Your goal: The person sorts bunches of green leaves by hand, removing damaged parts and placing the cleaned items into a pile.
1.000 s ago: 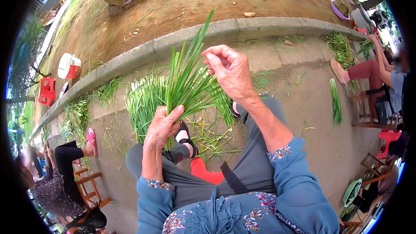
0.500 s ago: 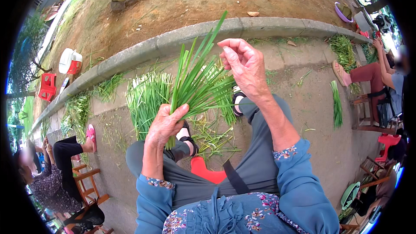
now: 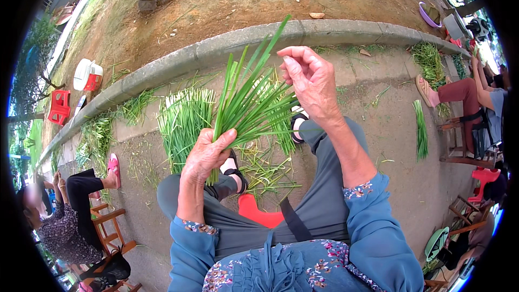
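Note:
My left hand (image 3: 208,154) is wrapped round the lower part of a bunch of garlic chives (image 3: 251,103). The long green blades fan out up and to the right; one stands out above the rest. Just right of the blade tips, my right hand (image 3: 311,84) is raised with its fingers curled. Thumb and forefinger come close together in a pinch, and anything between them is too small to make out. On the ground beyond my left hand lies a thick pile of chives (image 3: 186,124). Loose yellowish-green scraps (image 3: 265,170) are scattered between my feet.
A concrete kerb (image 3: 227,46) curves across beyond the pile, with bare soil behind. A red stool (image 3: 257,212) shows between my legs. One small chive bundle (image 3: 420,130) lies at right. Seated people (image 3: 65,216) work at both sides. A red stool (image 3: 59,107) and white bucket (image 3: 86,75) stand far left.
My right hand has shifted slightly to the right, its fingers still curled. My left hand keeps its hold on the chives, almost unmoved. A thin streak now shows over the soil at upper left.

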Demonstrator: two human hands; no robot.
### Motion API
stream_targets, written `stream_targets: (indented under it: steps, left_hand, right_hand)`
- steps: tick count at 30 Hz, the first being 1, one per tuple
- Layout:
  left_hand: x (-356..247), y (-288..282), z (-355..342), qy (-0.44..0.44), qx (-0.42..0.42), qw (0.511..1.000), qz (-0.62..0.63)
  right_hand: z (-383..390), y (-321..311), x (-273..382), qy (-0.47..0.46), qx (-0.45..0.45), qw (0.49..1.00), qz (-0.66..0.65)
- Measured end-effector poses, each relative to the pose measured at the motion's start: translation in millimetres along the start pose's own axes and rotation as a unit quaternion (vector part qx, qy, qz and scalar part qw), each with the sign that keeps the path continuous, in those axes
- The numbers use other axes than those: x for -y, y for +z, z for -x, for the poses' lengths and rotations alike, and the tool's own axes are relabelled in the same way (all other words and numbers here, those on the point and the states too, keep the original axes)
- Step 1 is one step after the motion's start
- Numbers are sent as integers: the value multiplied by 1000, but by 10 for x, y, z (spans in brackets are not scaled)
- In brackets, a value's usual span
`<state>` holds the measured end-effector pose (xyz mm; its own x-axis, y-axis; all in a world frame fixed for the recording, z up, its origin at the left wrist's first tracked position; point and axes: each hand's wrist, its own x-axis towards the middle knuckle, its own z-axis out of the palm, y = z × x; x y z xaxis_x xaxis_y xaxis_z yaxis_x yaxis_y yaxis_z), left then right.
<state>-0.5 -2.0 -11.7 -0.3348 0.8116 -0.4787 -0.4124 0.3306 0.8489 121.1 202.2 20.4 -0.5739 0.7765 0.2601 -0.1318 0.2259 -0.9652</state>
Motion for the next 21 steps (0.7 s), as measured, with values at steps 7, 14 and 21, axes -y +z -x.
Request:
stream_targets:
  steps: [7, 14, 21]
  left_hand:
    - [-34, 22, 12, 6, 2, 1000, -16]
    - [-16, -2, 14, 3, 9, 1000, -27]
    - [-9, -11, 10, 4, 15, 1000, -26]
  right_hand:
    - [3, -11, -121, 5, 46, 997, 64]
    - [7, -41, -90, -63, 87, 979, 172]
    - [13, -45, -123, -102, 82, 970, 207]
